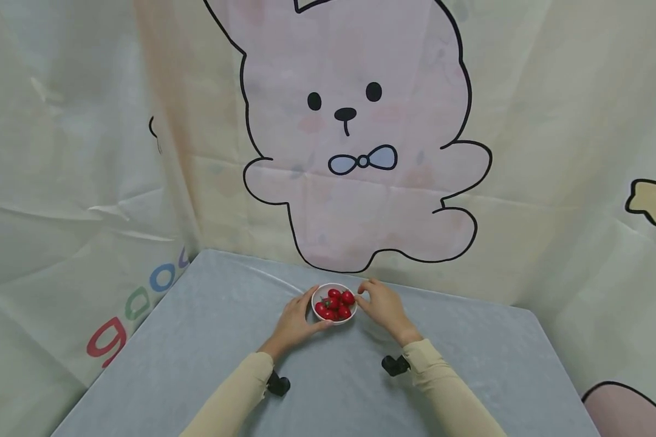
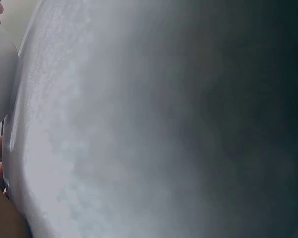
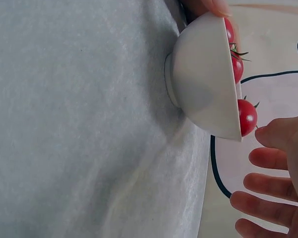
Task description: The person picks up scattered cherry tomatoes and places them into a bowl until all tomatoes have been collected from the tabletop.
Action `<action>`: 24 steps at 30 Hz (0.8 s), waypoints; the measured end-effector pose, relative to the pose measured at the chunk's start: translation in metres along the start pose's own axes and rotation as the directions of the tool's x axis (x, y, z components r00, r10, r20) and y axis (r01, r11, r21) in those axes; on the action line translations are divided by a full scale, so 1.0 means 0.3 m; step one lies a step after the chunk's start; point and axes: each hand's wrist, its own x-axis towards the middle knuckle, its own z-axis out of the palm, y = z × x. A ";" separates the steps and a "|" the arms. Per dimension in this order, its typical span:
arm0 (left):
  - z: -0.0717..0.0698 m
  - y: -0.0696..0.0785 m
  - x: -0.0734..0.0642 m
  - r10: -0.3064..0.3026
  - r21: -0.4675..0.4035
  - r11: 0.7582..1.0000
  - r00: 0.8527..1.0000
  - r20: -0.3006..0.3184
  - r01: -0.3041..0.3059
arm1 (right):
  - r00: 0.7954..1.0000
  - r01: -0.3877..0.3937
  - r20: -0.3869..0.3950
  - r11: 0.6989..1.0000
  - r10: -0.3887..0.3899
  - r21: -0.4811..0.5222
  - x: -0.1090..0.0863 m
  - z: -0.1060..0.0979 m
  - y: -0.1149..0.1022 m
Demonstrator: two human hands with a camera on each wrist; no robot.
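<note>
A small white bowl (image 3: 203,74) stands on the cloth-covered table, filled with several red cherry tomatoes (image 1: 333,303) that have green stems. My left hand (image 1: 295,325) holds the bowl from its left side, the thumb at the near rim and the fingers round the far side. In the left wrist view only part of the bowl (image 2: 1,74) shows at the edge. Just right of the rim is my right hand (image 1: 385,309), its fingers apart and loosely bent. Its thumb tip is close to a tomato (image 3: 247,118) at the rim; whether it touches the stem I cannot tell.
Pale blue-grey cloth (image 1: 208,328) covers the table, with a few creases. Behind it hangs a printed curtain (image 1: 355,200) with a cartoon bear; more curtain stands at both sides. A dark wrist-worn device (image 1: 395,365) shows by the right sleeve.
</note>
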 end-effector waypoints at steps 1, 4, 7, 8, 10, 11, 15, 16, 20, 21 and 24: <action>-0.002 0.002 0.001 0.004 -0.001 1.000 1.000 -0.001 -0.004 | 1.000 -0.003 -0.001 1.000 0.003 -0.002 0.000 -0.001 0.002; -0.007 0.008 0.004 0.008 -0.008 1.000 1.000 -0.001 -0.008 | 1.000 -0.005 -0.013 1.000 0.005 -0.011 0.000 -0.001 0.015; -0.009 0.011 0.004 0.017 -0.007 1.000 1.000 0.003 -0.017 | 1.000 -0.008 -0.010 1.000 0.008 -0.017 -0.009 0.001 0.036; -0.010 0.012 0.002 0.015 -0.007 1.000 1.000 0.006 -0.015 | 1.000 -0.011 -0.008 1.000 0.010 -0.013 -0.013 0.000 0.043; -0.011 0.012 0.000 0.014 -0.007 1.000 1.000 0.013 -0.014 | 1.000 -0.020 -0.001 1.000 0.020 -0.008 -0.021 -0.002 0.060; -0.012 0.013 0.000 0.015 -0.009 1.000 1.000 0.014 -0.015 | 1.000 -0.026 0.000 1.000 0.026 -0.009 -0.025 -0.004 0.069; -0.015 0.010 0.006 0.013 -0.009 1.000 1.000 0.017 -0.013 | 0.999 -0.031 -0.012 0.999 0.031 -0.016 -0.032 -0.013 0.098; -0.015 0.009 0.008 0.012 -0.009 1.000 1.000 0.015 -0.012 | 0.999 -0.028 -0.016 0.999 0.028 -0.018 -0.033 -0.014 0.104; -0.012 0.001 0.011 0.006 0.003 1.000 1.000 0.020 -0.006 | 1.000 -0.021 -0.021 1.000 0.021 -0.019 -0.043 -0.017 0.122; -0.012 -0.001 0.011 0.005 0.003 1.000 1.000 0.021 -0.005 | 1.000 -0.020 -0.019 1.000 0.020 -0.017 -0.046 -0.018 0.125; -0.013 -0.004 0.011 0.007 0.004 1.000 1.000 0.030 -0.007 | 1.000 -0.012 -0.009 1.000 0.012 -0.023 -0.057 -0.017 0.134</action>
